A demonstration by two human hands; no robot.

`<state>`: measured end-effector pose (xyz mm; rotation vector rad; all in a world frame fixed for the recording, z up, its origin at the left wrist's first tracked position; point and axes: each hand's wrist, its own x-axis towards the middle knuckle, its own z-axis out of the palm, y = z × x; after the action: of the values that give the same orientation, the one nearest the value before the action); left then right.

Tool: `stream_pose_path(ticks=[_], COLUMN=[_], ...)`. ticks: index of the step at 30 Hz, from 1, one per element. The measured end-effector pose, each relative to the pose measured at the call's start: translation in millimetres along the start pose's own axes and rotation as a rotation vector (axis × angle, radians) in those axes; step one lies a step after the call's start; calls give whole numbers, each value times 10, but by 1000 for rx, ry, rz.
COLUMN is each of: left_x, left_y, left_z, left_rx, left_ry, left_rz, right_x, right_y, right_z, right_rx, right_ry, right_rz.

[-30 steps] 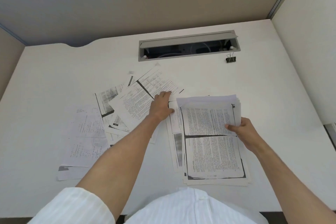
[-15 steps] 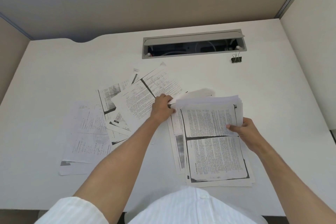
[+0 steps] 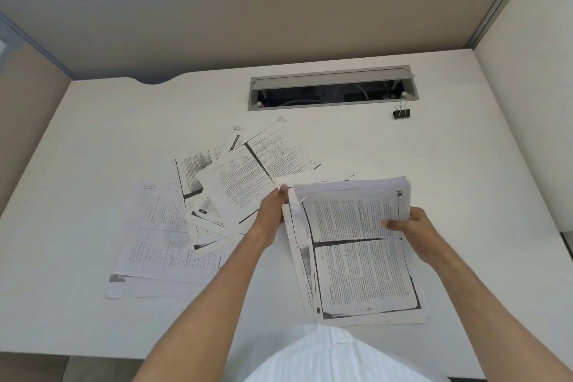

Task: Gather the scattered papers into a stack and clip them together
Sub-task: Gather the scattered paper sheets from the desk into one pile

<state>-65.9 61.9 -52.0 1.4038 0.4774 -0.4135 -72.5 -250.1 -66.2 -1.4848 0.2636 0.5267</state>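
A stack of printed papers [image 3: 356, 260] lies on the white desk [image 3: 465, 195] in front of me, its far end lifted. My right hand [image 3: 412, 231] grips the stack's right edge with the thumb on top. My left hand [image 3: 273, 208] pinches the edge of a loose sheet [image 3: 305, 180] at the stack's far left corner. Several scattered sheets [image 3: 235, 183] overlap to the left, with more pale pages [image 3: 161, 239] further left. A black binder clip [image 3: 401, 112] stands at the back right, apart from both hands.
An open cable tray [image 3: 331, 91] is sunk into the desk at the back. Beige partition walls [image 3: 279, 15] enclose the desk behind and on both sides. My white shirt [image 3: 335, 357] shows at the near edge.
My left hand has gone from resting flat on the scattered sheets to pinching a sheet's edge and drawing it toward the stack. The right hand still holds the stack. My view tilted up.
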Motion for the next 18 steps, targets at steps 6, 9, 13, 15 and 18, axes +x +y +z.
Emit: stream_pose_path(ticks=[6,9,13,15,18], left_x=[-190,-269,-339,-359,-389], left_y=[-31,-40,-74,-79,-53], left_z=[87,160,286,319,336], left_rx=[-28,-113,-79,-102,-135], left_ry=[-24,-85,-93,-50,-34], left_rz=[-38,-36,-3,2,20], right_x=[7,28,35,32,25], right_y=[-35,-40,-52,-53,-54], right_z=[53,95,158,168,151], right_rx=[6,36,60,80,145], right_ry=[-49,-38,-32,-9,61], right_rz=[-7,-15,-42,-63,-102])
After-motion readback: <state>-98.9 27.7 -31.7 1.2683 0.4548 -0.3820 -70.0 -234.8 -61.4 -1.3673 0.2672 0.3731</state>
